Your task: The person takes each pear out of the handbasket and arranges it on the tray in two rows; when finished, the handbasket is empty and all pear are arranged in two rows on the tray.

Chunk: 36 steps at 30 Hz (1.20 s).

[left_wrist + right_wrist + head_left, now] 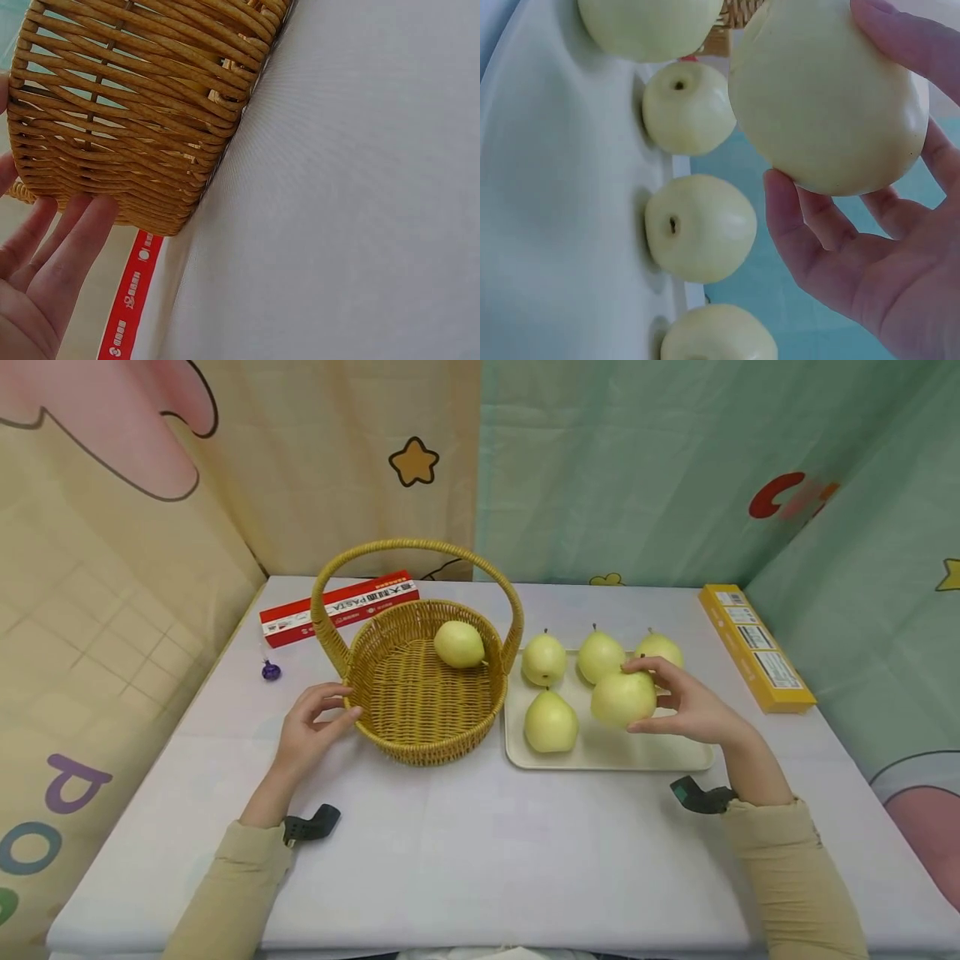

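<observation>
A yellow-green pear (pixel 622 700) is held in my right hand (pixel 693 706), raised over a cream tray (pixel 607 760), thumb on one side and fingers on the other. Several more pears rest on the tray, among them a near-left pear (pixel 551 722) and a back-left pear (pixel 543 660). To the left stands a wicker basket (pixel 427 750) with a tall arched handle; one pear (pixel 459 644) lies inside it. My left hand (pixel 311 727) holds the basket's left rim. The left wrist view shows its fingers (pixel 79 232) against the woven outer wall.
Behind the basket lies a red and white pasta box (pixel 337 607). A small purple object (pixel 271 671) sits left of the basket. Toward the right edge of the white-covered table (pixel 480 860) is a yellow box (pixel 757 647). Patterned curtains (pixel 600 468) enclose the table's back and sides.
</observation>
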Available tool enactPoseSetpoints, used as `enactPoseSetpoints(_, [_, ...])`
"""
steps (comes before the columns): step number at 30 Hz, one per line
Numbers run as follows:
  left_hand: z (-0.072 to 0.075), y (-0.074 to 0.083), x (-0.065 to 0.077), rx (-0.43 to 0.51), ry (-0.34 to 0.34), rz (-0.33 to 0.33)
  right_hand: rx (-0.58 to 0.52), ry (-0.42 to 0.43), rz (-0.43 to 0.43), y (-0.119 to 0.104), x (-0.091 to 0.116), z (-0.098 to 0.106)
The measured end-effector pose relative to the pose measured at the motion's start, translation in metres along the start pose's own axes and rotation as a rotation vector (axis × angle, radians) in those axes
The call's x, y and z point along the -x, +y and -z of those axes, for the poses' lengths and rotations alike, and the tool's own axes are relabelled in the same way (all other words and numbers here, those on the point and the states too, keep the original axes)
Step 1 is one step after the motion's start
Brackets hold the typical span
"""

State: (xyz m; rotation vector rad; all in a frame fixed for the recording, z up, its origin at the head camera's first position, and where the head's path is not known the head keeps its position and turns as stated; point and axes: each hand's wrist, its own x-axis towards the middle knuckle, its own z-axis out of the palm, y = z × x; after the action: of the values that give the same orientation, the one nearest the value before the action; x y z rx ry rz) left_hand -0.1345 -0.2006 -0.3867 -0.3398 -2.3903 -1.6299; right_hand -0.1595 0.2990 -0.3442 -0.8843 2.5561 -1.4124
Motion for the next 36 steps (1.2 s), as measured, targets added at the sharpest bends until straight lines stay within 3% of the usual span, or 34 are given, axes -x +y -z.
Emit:
enactPoseSetpoints(16, [0.0, -0.003, -0.001, 0.012, -0.007, -0.005, -0.063, -0.072, -0.059, 0.045, 0.013, -0.004])
enactPoseSetpoints(28, [0.0, -0.003, 0.0, 0.012, 0.0, -0.002, -0.041, -0.07, -0.178, 0.053, 0.011, -0.009])
enactPoseSetpoints(36, [0.0, -0.002, 0.0, 0.011, 0.003, 0.002, -0.06, -0.093, -0.191, 0.053, 0.011, -0.009])
